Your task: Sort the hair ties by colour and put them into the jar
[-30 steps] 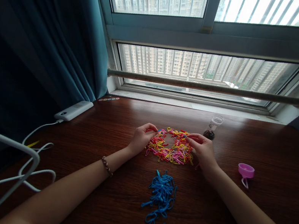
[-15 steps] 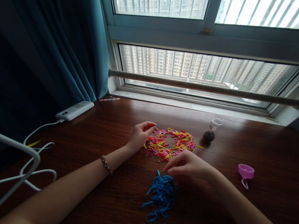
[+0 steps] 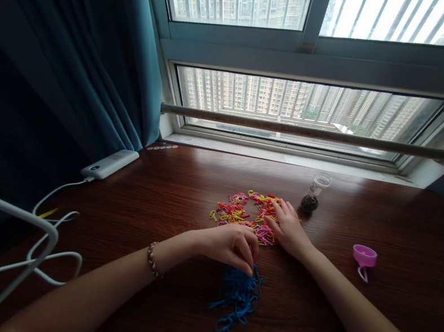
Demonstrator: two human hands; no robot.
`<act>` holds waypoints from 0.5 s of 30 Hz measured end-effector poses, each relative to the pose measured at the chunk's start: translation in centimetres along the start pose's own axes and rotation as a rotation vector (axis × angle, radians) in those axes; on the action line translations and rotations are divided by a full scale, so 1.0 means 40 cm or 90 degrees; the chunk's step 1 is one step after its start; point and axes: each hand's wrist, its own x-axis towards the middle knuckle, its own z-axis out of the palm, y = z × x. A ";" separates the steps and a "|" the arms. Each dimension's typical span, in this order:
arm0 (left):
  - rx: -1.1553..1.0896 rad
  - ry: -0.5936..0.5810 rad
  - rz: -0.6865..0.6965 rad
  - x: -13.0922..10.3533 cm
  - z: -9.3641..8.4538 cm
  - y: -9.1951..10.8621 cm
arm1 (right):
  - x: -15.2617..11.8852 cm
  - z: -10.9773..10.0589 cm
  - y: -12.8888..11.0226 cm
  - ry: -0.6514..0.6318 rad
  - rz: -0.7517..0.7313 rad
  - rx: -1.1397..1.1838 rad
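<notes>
A pile of blue rubber bands (image 3: 239,298) lies near the front middle of the brown table. My left hand (image 3: 234,245) is over the top end of this pile, its fingers bent together and pointing down; whatever they grip there is too small to make out. Behind it is a ring of pink, red and yellow bands (image 3: 233,211) with a gap in its middle. My right hand (image 3: 289,228) rests palm down on the right side of this ring, fingers spread, covering some of the bands.
A clear jar with dark contents (image 3: 313,195) stands behind my right hand. Farther right lies a pink funnel-like cup (image 3: 364,256). On the left are a white power strip (image 3: 110,163) and its looped cable (image 3: 42,249), beside a blue curtain.
My left hand has moved from the ring's left edge toward me to the blue pile. My right hand has left the blue pile, gone forward onto the ring's right side and spread its fingers.
</notes>
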 end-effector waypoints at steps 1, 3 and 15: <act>0.031 0.029 -0.003 0.000 -0.002 -0.007 | -0.003 0.003 -0.003 -0.028 -0.020 -0.029; 0.114 0.133 -0.039 -0.001 -0.010 -0.030 | -0.007 0.001 -0.010 -0.079 -0.080 -0.046; 0.331 0.279 -0.255 -0.033 -0.018 -0.173 | -0.026 -0.069 -0.117 -0.238 -0.291 0.034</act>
